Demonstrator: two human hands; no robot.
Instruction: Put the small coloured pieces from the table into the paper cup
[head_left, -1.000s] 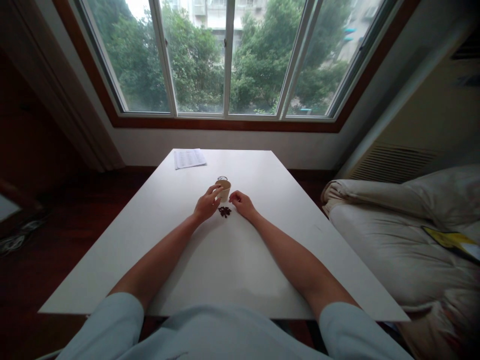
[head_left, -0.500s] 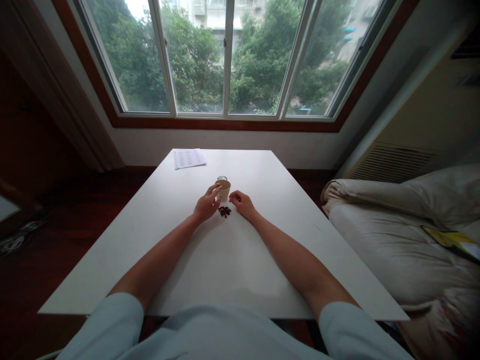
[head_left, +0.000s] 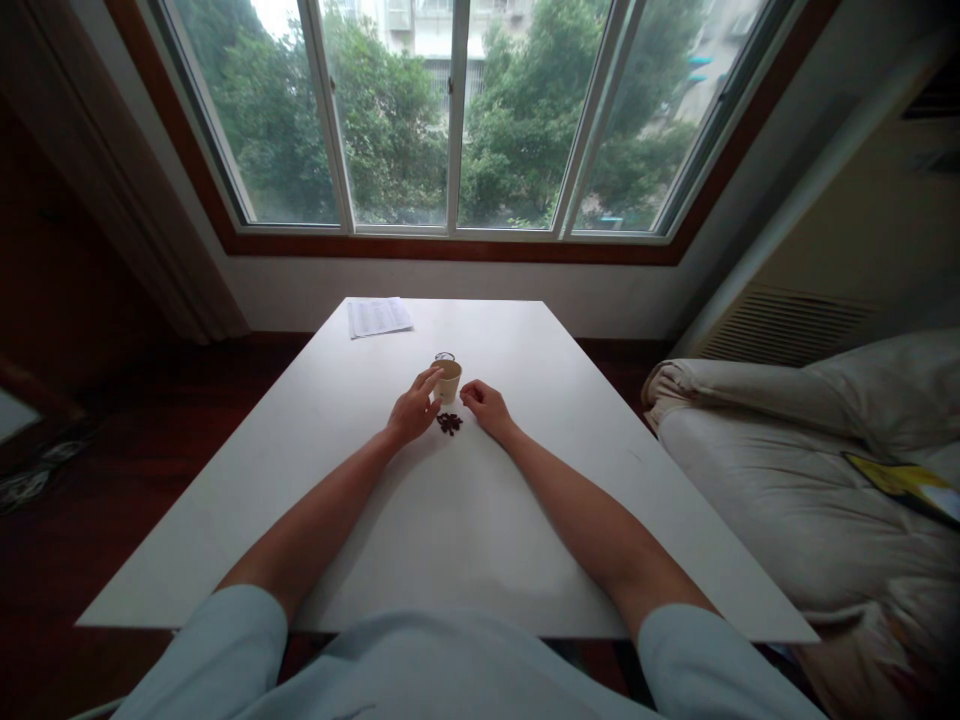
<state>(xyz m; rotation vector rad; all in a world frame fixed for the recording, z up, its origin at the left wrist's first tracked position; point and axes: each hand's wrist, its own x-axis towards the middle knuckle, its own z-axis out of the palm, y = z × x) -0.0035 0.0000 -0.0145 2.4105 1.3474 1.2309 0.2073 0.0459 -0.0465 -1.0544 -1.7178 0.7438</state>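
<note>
- The left edge of the white table (head_left: pixel 285 430) slants outward toward the near corner, leaving a broad strip of tabletop beside the left arm.
- The left arm (head_left: pixel 307 520) reaches forward and inward.
- Papers (head_left: pixel 379 317) lie near the far left corner, well apart from the hands.
- The left hand (head_left: pixel 415 408) is at the cup's left side, fingers curved and partly spread; whether they grip it, I cannot tell.
- The tan cup (head_left: pixel 450 386) stands upright between the hands.
- Dark red pieces (head_left: pixel 450 424) lie heaped just before the cup.
- The right hand (head_left: pixel 486 405) is just right of the cup, fingers curled in; I cannot tell if they pinch anything.
- The right arm (head_left: pixel 592 520) angles inward; bare tabletop runs to the right edge, with a sofa (head_left: pixel 765 480) beyond.
</note>
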